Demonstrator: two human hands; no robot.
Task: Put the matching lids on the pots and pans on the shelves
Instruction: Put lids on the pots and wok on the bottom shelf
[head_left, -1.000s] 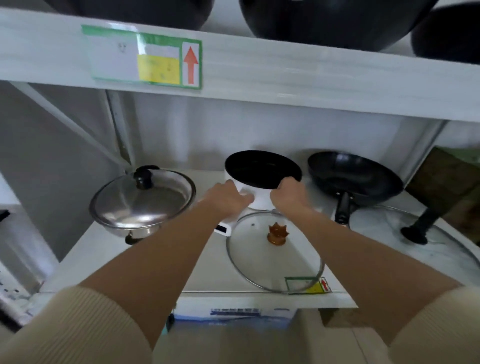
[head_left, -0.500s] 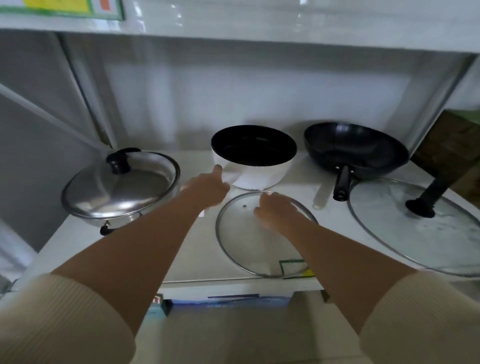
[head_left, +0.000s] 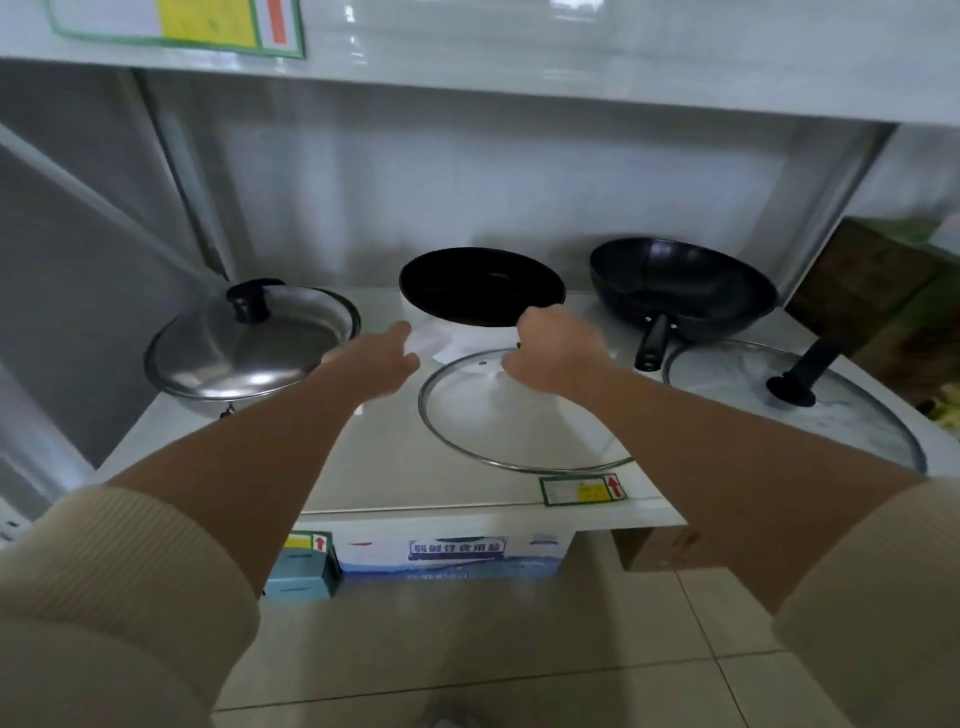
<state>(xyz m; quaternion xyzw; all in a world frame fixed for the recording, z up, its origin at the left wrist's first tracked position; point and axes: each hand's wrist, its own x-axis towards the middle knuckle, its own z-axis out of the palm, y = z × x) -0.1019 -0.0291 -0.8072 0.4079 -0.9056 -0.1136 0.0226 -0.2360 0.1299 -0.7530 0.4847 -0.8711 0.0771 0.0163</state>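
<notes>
A white pot (head_left: 480, 288) with a black inside stands uncovered at the middle back of the shelf (head_left: 395, 467). Just in front of it lies a round glass lid (head_left: 514, 421). My right hand (head_left: 558, 353) is closed over the lid's knob, which is almost hidden under the fingers. My left hand (head_left: 384, 358) hovers at the pot's left side with fingers apart and nothing in it. At the left a steel pot wears its steel lid (head_left: 249, 348). A black wok (head_left: 680, 286) sits uncovered at the right, with a large glass lid (head_left: 795, 410) lying in front of it.
An upper shelf board (head_left: 519, 47) with a price label runs overhead. Slanted white frame struts (head_left: 182, 176) stand at the left. Boxes (head_left: 447, 556) sit under the shelf on a tiled floor. A dark carton (head_left: 878, 291) is at the far right.
My right hand left the pot's rim, dropped onto the glass lid and closed on its knob. My left hand came off the pot's side. The view tilted downward.
</notes>
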